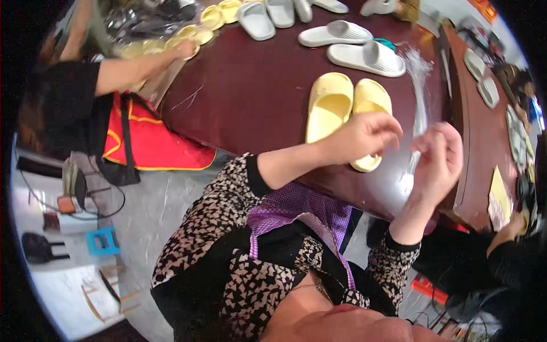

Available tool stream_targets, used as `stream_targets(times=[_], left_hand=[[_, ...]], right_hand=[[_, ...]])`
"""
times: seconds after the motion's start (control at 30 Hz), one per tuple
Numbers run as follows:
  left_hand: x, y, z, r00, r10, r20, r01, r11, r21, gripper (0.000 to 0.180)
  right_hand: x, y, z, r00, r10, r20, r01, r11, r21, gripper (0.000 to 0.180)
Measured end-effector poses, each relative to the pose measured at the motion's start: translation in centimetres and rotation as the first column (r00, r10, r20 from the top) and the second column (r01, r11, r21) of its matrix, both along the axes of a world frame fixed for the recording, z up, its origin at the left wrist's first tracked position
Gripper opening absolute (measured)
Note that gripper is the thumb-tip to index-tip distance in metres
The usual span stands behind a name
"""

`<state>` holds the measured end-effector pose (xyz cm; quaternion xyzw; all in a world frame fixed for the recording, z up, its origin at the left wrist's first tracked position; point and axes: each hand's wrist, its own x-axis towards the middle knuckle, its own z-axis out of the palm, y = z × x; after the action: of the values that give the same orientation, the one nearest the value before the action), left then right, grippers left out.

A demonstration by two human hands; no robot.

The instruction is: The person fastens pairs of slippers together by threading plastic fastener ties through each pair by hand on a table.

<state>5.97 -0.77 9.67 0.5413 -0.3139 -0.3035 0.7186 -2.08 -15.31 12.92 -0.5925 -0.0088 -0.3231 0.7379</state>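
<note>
While our left hand (364, 134) is pinching over the pale yellow foam slippers (345, 108) mid-frame, our right hand (441, 157) is pinching a clear plastic bag (419, 85); we are judging bagging comes next, needing the bag mouth opened.

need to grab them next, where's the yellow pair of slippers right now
In the head view the yellow slippers lie side by side on the dark red table, just beyond the left hand, with grey slippers farther back.

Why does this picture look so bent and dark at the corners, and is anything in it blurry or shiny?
Head view: the fisheye lens bows the dark red table edge and blackens the corners. The right hand is slightly smeared, and the clear plastic strip it holds shows white glare. The left hand over the yellow slippers looks sharper. The table top has a soft sheen.
</note>
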Motion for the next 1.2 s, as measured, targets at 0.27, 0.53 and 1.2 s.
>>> stream_targets(times=[0.27,0.53,1.2], left_hand=[[-1.4,1.2,-0.3,0.644,0.24,0.727,-0.265,0.961,-0.082,0.007],[-2.7,3.3,-0.9,0.19,0.154,0.97,-0.24,0.965,-0.106,0.011],[-5.4,5.1,-7.6,0.368,-0.037,0.929,-0.165,0.981,0.104,0.01]], right_hand=[[-2.4,-3.2,-1.5,0.995,0.026,0.1,-0.022,0.999,-0.044,0.015],[-3.1,-2.3,-4.1,0.964,-0.151,-0.218,0.129,0.985,-0.113,0.005],[-7.6,-1.0,-11.6,0.703,-0.457,-0.545,-0.138,0.664,-0.735,0.011]])
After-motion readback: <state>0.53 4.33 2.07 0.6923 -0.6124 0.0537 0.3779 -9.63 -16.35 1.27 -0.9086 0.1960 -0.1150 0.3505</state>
